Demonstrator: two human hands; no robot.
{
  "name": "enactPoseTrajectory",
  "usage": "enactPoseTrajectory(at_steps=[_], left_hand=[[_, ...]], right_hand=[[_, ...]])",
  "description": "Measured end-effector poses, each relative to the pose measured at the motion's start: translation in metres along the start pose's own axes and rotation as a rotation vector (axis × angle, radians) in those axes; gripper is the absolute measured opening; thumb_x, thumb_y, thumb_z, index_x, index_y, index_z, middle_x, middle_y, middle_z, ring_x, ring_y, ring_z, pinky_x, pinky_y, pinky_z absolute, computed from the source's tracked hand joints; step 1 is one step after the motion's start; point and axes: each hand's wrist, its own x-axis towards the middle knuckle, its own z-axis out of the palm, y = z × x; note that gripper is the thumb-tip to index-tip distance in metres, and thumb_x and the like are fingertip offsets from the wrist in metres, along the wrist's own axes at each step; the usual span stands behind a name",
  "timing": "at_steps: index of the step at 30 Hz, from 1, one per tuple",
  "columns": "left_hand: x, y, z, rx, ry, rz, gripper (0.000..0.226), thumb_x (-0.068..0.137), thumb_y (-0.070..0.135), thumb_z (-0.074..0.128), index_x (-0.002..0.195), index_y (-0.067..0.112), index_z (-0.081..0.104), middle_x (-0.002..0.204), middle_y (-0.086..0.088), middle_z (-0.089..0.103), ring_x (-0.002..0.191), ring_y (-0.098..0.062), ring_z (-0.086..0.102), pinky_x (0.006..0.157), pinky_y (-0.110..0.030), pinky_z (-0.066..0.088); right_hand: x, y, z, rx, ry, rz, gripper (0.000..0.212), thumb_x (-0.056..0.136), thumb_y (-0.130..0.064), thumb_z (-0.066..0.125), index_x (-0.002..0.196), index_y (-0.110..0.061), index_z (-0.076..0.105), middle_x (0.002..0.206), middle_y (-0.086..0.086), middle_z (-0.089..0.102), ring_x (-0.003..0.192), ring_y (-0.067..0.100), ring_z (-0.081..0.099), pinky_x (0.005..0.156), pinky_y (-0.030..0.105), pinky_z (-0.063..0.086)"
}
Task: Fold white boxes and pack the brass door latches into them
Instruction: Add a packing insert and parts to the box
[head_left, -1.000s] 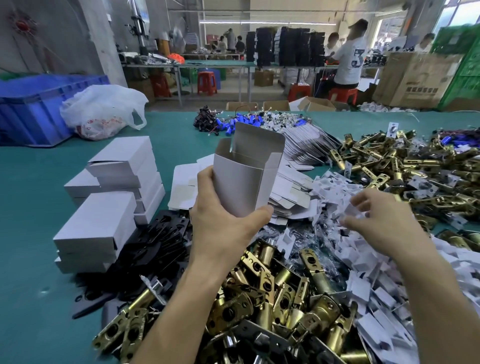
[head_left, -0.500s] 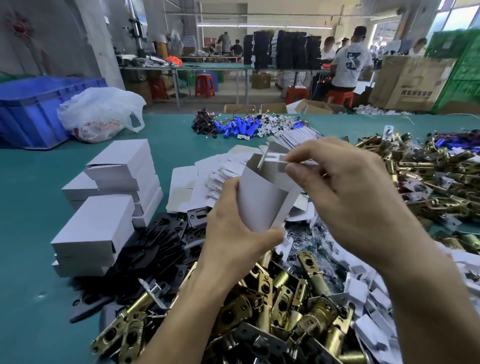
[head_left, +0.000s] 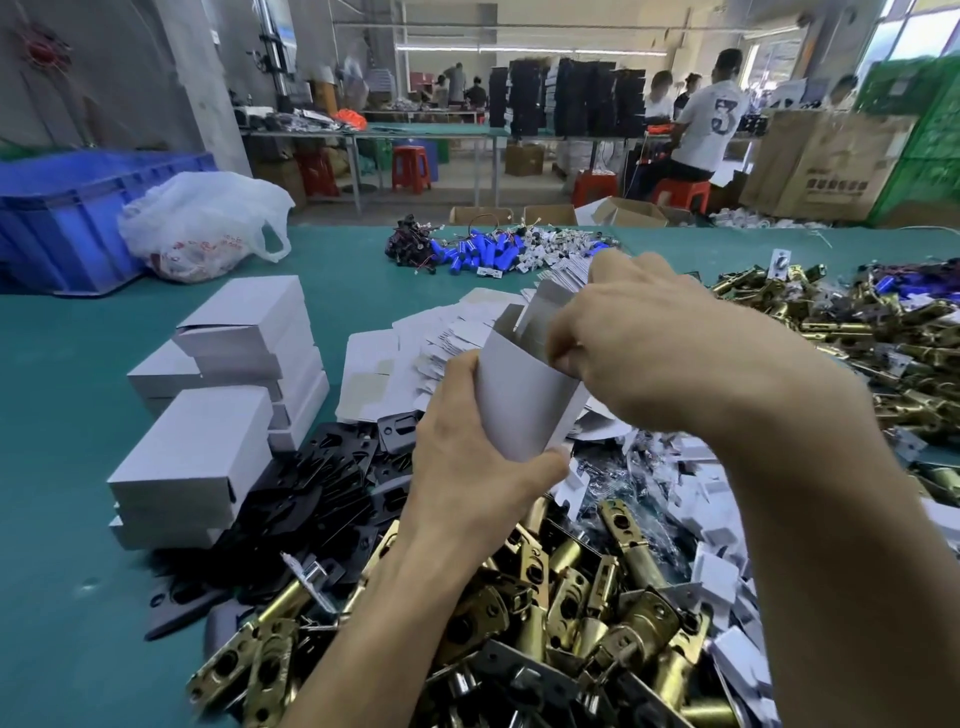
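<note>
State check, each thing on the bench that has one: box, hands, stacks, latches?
white box: folded up, top open, tilted.
left hand: grips the box's lower end.
right hand: fingers curled at the box's open top; what they hold is hidden.
closed boxes: shut, stacked.
box blanks: flat, unfolded, heaped.
brass latches: loose pile, unpacked.
black plates: loose heap.

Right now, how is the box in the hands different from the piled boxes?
The held box is open on top; the piled boxes are closed. The held box stands on end in the left hand; the piled boxes lie flat. Both are white.
</note>
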Motion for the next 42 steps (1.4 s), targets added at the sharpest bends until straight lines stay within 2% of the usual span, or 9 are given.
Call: enactPoseTrajectory(at_steps=[9, 13, 17, 23, 27, 32, 34, 39, 42], left_hand=[[0.001, -0.001, -0.001, -0.055, 0.055, -0.034, 0.07, 0.056, 0.042, 0.084, 0.112, 0.041, 0.042, 0.102, 0.007, 0.06, 0.077, -0.009, 0.061, 0.051, -0.014, 0.045], [0.001, -0.002, -0.001, -0.008, 0.137, 0.015, 0.076, 0.06, 0.042, 0.086, 0.12, 0.039, 0.039, 0.109, 0.008, 0.057, 0.091, -0.013, 0.061, 0.062, -0.017, 0.048], [0.001, 0.0, -0.002, -0.041, 0.248, 0.065, 0.076, 0.064, 0.035, 0.09, 0.118, 0.038, 0.038, 0.109, 0.008, 0.056, 0.092, -0.007, 0.058, 0.064, -0.011, 0.046], [0.001, 0.003, -0.002, -0.194, 0.246, 0.071, 0.082, 0.059, 0.039, 0.094, 0.122, 0.039, 0.041, 0.115, 0.008, 0.062, 0.096, -0.002, 0.064, 0.066, -0.006, 0.048], [0.003, 0.001, -0.001, -0.284, 0.102, 0.055, 0.084, 0.058, 0.046, 0.093, 0.126, 0.04, 0.045, 0.122, 0.007, 0.066, 0.108, -0.01, 0.067, 0.084, -0.027, 0.058], [0.003, 0.0, -0.001, -0.397, -0.04, 0.037, 0.086, 0.064, 0.027, 0.092, 0.136, 0.032, 0.046, 0.124, 0.008, 0.067, 0.112, -0.013, 0.069, 0.087, -0.027, 0.057], [0.002, -0.001, -0.001, -0.429, -0.081, 0.038, 0.082, 0.069, 0.008, 0.089, 0.137, 0.026, 0.046, 0.121, 0.005, 0.069, 0.11, -0.013, 0.07, 0.084, -0.022, 0.057], [0.004, -0.001, -0.001, -0.407, -0.196, 0.042, 0.091, 0.067, 0.002, 0.077, 0.147, 0.024, 0.039, 0.135, -0.012, 0.057, 0.118, -0.022, 0.065, 0.092, -0.031, 0.057], [0.003, 0.001, -0.005, -0.323, -0.3, 0.014, 0.099, 0.074, -0.004, 0.072, 0.155, 0.032, 0.029, 0.143, -0.013, 0.05, 0.121, -0.024, 0.062, 0.097, -0.045, 0.057]], right_hand=[[-0.005, -0.001, 0.002, 0.058, 0.047, -0.038, 0.026, 0.101, -0.022, 0.047, 0.12, -0.03, 0.062, 0.109, 0.001, 0.044, 0.1, 0.024, 0.031, 0.08, 0.036, 0.021], [-0.014, 0.002, 0.007, 0.294, 0.15, -0.061, 0.031, 0.101, -0.022, 0.042, 0.119, -0.033, 0.064, 0.112, -0.002, 0.05, 0.115, 0.022, 0.046, 0.091, 0.036, 0.037], [-0.023, 0.005, 0.028, 0.63, 0.389, 0.011, 0.026, 0.094, -0.02, 0.053, 0.112, -0.035, 0.063, 0.106, -0.008, 0.045, 0.096, 0.006, 0.048, 0.078, 0.009, 0.036], [-0.033, -0.014, 0.062, 1.098, 0.308, 0.02, 0.072, 0.074, -0.037, 0.078, 0.127, -0.055, 0.031, 0.108, -0.015, 0.056, 0.085, 0.008, 0.068, 0.074, 0.027, 0.055], [-0.03, -0.018, 0.072, 1.082, 0.403, 0.017, 0.086, 0.08, -0.023, 0.079, 0.135, -0.061, 0.025, 0.102, -0.017, 0.062, 0.081, 0.018, 0.07, 0.076, 0.04, 0.057], [-0.029, -0.01, 0.078, 1.127, 0.327, -0.089, 0.109, 0.087, -0.009, 0.073, 0.149, -0.059, -0.002, 0.125, -0.026, 0.051, 0.088, 0.015, 0.071, 0.084, 0.039, 0.059], [-0.028, -0.007, 0.086, 1.242, 0.343, -0.039, 0.113, 0.087, -0.009, 0.073, 0.148, -0.058, -0.008, 0.11, -0.04, 0.06, 0.093, 0.01, 0.072, 0.087, 0.039, 0.059], [-0.026, -0.001, 0.1, 1.481, 0.21, 0.095, 0.06, 0.08, -0.004, 0.078, 0.122, -0.035, 0.048, 0.109, -0.001, 0.071, 0.095, 0.017, 0.073, 0.084, 0.042, 0.06], [-0.027, 0.005, 0.11, 1.626, 0.131, 0.111, 0.056, 0.081, -0.001, 0.076, 0.117, -0.033, 0.048, 0.105, -0.006, 0.072, 0.091, 0.015, 0.074, 0.067, 0.026, 0.06]])
